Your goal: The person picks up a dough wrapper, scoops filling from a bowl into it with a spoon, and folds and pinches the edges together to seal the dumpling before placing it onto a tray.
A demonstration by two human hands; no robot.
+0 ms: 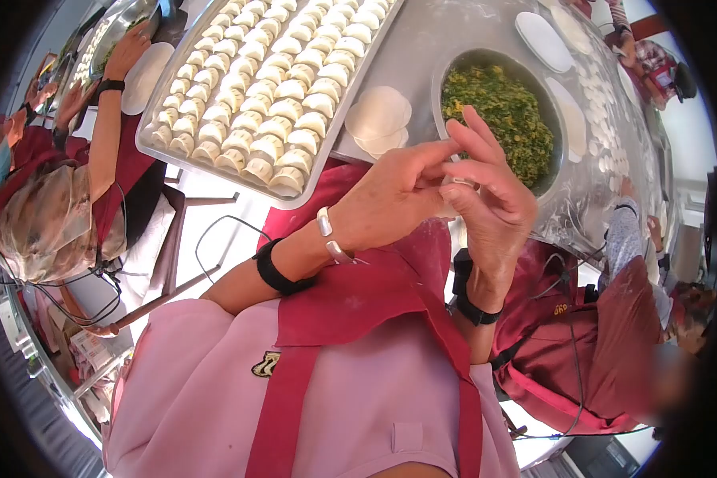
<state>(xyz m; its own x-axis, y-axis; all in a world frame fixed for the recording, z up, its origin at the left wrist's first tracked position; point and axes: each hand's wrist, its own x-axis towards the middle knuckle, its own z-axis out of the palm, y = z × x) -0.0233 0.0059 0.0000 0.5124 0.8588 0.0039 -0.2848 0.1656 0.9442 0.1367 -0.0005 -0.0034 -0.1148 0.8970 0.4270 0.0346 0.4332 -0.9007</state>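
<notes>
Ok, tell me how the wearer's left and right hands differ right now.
The left hand lies sideways with its back to the camera, fingers pointing across. The right hand stands upright with two fingers raised. The left wrist carries a silver cuff and a black strap, while the right wrist carries only a black wristband. Both hands pinch the same small pale dough piece, which is mostly hidden between their fingertips.

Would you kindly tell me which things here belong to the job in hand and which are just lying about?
In use:
- left hand and right hand, pinching a dough piece
- filling bowl
- wrapper stack
- dumpling tray

Lying about:
- far wrappers
- co-worker's hand
- chair
</notes>
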